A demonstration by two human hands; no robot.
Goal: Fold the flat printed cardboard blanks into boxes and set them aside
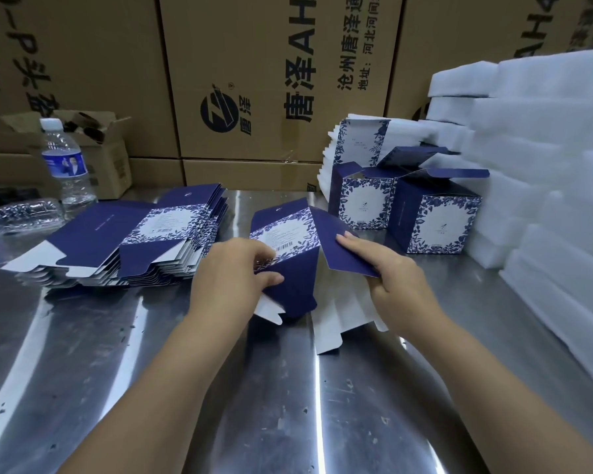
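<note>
A navy and white floral cardboard blank [298,234] stands half opened at the middle of the steel table [151,371]. My left hand [233,271] pinches its left panel near the barcode, thumb on the navy flap below. My right hand [387,268] grips the right navy panel, fingers laid on top. White inner flaps [336,319] hang under the blank toward me. A stack of flat blanks [131,244] lies to the left. Two folded boxes [432,213] [362,200] stand at the back right with their lids up.
A water bottle [65,162] stands at the back left beside a crushed empty one [24,213]. White foam sheets [541,172] are piled along the right side. More flat blanks [353,145] lean behind the folded boxes. Large brown cartons [254,80] wall the back.
</note>
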